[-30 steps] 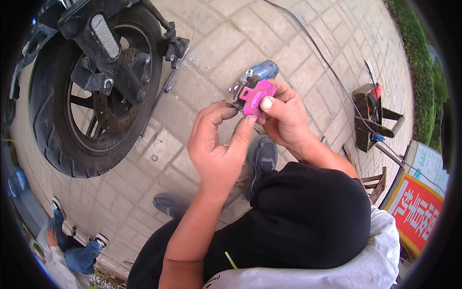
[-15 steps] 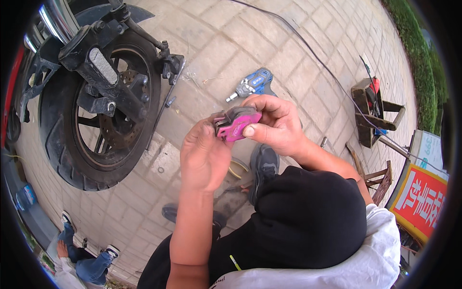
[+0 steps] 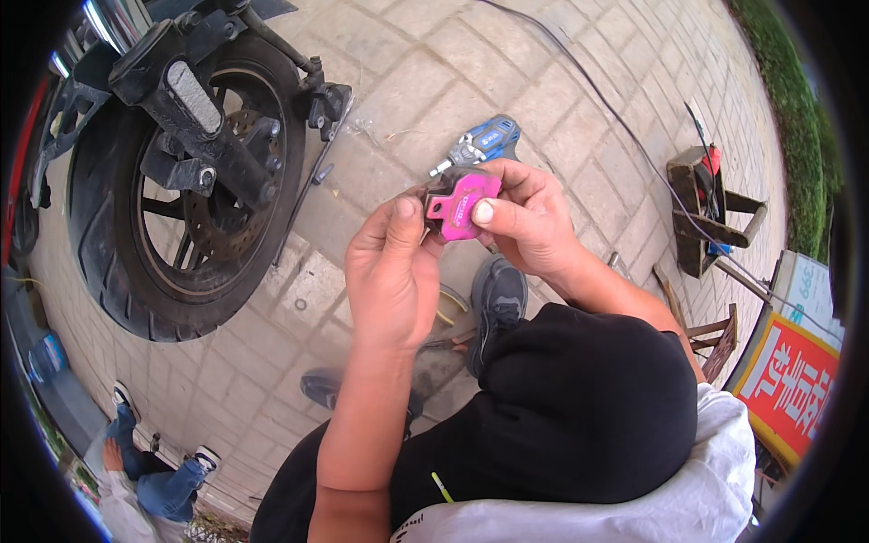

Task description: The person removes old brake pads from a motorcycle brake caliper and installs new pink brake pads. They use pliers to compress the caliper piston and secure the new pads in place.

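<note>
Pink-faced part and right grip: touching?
Touching. The head view shows the thumb of the right grip lying over the pink-faced part, its tip against the pink face, no gap visible.

Pink-faced pad (image 3: 460, 213): had tipped from its steep slant of half a second earlier, so that its pink side turned up again between the hands.
Left hand (image 3: 394, 271): its thumb, a second earlier at the pad's lower edge, had moved off the pink face and stood upright by the left end.
Right hand (image 3: 534, 222): had shifted closer to the driver's nose since half a second earlier.
Blue driver (image 3: 489, 138): partly covered at first, showed its nose beyond the hands.
Yellow handles (image 3: 457, 297): came into view between the wrists.
</note>
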Demonstrator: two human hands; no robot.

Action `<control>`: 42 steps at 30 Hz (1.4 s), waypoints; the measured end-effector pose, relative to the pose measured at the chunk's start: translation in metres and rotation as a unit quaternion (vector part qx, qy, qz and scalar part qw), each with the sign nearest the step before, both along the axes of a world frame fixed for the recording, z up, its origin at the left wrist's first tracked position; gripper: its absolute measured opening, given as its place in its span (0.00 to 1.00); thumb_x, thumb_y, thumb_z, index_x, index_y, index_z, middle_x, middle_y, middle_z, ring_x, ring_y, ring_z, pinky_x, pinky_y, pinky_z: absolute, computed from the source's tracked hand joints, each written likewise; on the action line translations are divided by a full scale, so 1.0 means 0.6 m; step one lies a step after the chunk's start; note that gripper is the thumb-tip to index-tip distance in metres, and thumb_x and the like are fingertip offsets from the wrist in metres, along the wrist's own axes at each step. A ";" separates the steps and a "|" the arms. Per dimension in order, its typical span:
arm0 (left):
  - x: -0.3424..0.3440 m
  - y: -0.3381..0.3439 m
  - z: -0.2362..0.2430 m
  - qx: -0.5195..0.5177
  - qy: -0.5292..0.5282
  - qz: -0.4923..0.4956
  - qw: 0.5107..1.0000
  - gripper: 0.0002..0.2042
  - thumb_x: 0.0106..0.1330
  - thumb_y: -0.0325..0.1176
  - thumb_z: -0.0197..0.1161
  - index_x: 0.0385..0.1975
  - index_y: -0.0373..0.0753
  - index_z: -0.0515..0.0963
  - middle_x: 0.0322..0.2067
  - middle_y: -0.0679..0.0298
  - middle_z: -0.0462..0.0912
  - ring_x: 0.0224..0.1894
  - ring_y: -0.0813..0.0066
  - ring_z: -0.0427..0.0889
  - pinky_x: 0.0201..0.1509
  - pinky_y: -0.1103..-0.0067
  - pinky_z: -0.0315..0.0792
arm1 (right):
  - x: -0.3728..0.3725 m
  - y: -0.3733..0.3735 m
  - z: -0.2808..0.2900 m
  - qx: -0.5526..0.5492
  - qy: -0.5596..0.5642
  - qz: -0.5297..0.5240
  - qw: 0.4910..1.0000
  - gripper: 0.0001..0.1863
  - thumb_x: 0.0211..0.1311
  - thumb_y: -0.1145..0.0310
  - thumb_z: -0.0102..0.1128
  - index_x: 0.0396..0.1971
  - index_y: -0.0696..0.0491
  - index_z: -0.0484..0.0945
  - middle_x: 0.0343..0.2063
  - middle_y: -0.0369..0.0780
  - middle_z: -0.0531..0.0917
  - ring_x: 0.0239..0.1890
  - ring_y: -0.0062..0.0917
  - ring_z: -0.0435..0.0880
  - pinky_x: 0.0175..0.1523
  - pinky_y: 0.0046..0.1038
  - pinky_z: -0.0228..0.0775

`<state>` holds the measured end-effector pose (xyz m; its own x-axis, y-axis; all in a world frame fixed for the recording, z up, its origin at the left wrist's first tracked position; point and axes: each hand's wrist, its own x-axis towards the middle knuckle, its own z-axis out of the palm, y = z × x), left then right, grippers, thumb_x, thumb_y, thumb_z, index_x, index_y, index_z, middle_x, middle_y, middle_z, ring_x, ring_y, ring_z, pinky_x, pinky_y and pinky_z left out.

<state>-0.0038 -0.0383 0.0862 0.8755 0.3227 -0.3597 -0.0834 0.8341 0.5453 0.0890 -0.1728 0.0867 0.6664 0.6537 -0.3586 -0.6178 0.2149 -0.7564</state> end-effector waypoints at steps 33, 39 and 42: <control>-0.012 0.001 -0.018 -0.005 -0.129 -0.028 0.991 0.19 0.61 0.16 0.58 0.55 0.31 0.75 0.53 0.55 0.78 0.57 0.66 0.75 0.62 0.68 0.67 | 0.003 0.003 -0.007 0.107 0.074 0.021 0.991 0.12 0.56 0.69 0.67 0.36 0.60 0.79 0.29 0.39 0.81 0.25 0.18 0.73 0.31 0.20 0.65; -0.017 0.003 -0.021 0.126 -0.128 -0.035 0.983 0.23 0.60 0.17 0.62 0.57 0.34 0.74 0.54 0.58 0.77 0.58 0.69 0.74 0.64 0.70 0.65 | 0.007 -0.002 -0.003 0.134 0.080 0.047 0.987 0.09 0.56 0.72 0.67 0.35 0.59 0.78 0.30 0.39 0.82 0.25 0.17 0.73 0.31 0.20 0.65; -0.021 0.012 -0.029 0.165 -0.135 -0.050 0.976 0.24 0.60 0.18 0.63 0.58 0.36 0.73 0.56 0.59 0.77 0.58 0.69 0.75 0.66 0.69 0.64 | 0.006 -0.001 0.000 0.127 0.080 0.050 0.987 0.10 0.57 0.73 0.67 0.36 0.59 0.79 0.30 0.39 0.82 0.25 0.17 0.74 0.30 0.20 0.66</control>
